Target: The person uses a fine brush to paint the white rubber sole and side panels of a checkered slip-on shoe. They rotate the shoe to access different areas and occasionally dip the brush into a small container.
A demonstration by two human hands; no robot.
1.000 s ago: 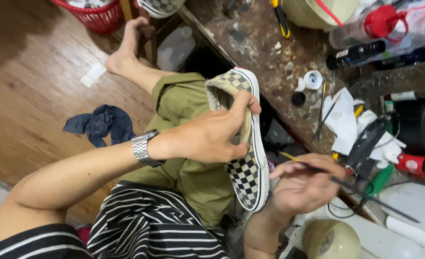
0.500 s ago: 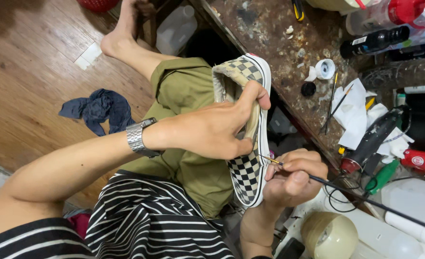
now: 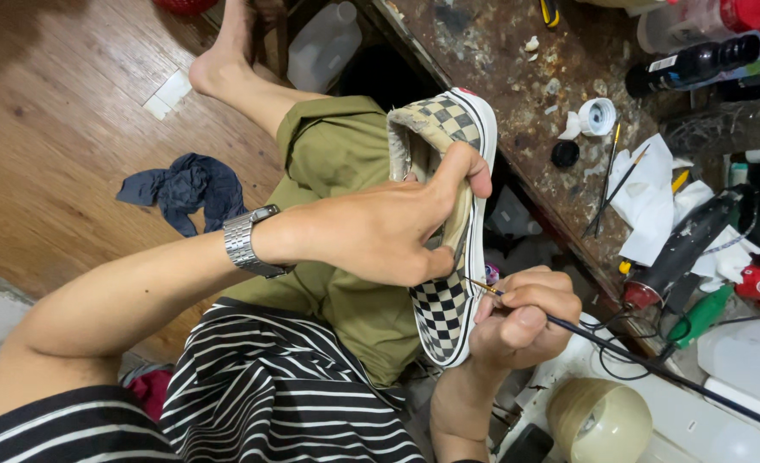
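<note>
Wooden floor fills the upper left of the frame, and a stained worktop (image 3: 517, 60) runs along the upper right. At centre we hold a checkered shoe (image 3: 450, 283) over our lap, left hand (image 3: 380, 236) clenched around its soft heel opening. It looks light, with a stiff sole that gives the surest hold. Our right hand (image 3: 521, 321) pinches a thin paintbrush (image 3: 628, 356), tip touching the shoe's side.

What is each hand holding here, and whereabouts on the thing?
The left hand grips the checkered slip-on shoe around its middle, thumb over the opening's edge. The right hand pinches a thin paintbrush near the bristle end, tip at the shoe's side.
</note>
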